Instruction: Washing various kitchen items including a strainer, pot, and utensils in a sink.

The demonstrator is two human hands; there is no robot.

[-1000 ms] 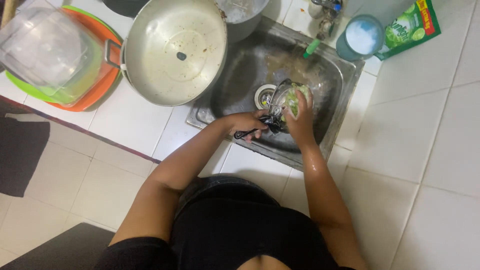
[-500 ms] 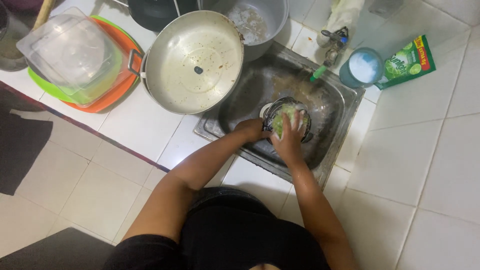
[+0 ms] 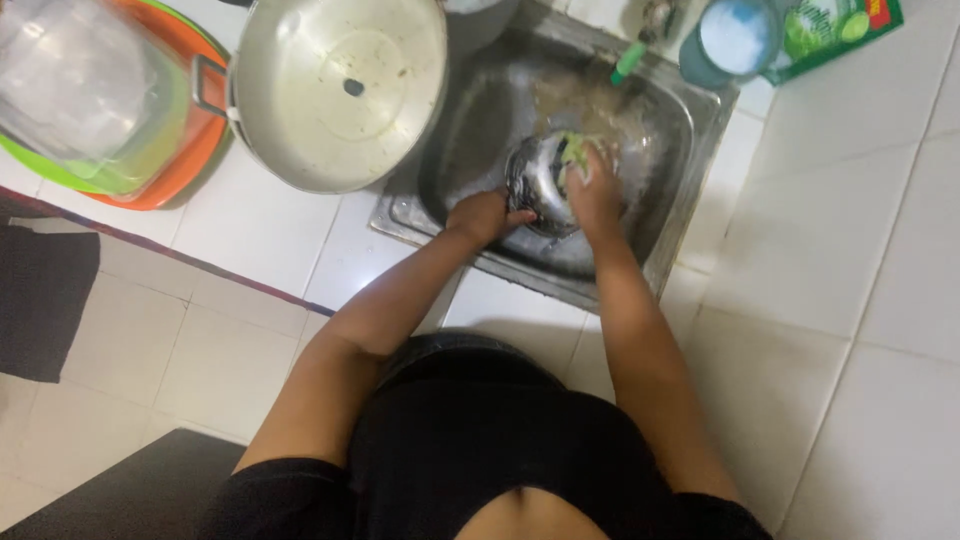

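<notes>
A small round steel bowl [image 3: 535,185] sits in the steel sink [image 3: 480,130]. My left hand [image 3: 482,214] grips the bowl's near rim. Pressed inside the bowl is a green and yellow sponge [image 3: 575,152], held under the fingers of my right hand [image 3: 597,190]. Both forearms reach down into the sink from the bottom of the view.
A large shallow metal pan [image 3: 340,85] rests across the sink's left edge. Left of it, a clear plastic container [image 3: 85,90] lies on stacked orange and green trays [image 3: 150,190]. A blue tub [image 3: 735,40] and a green detergent packet [image 3: 835,30] stand behind the sink.
My right hand with the sponge has shifted inside the bowl while the left hand keeps its hold on the rim. The camera has moved closer and tilted.
</notes>
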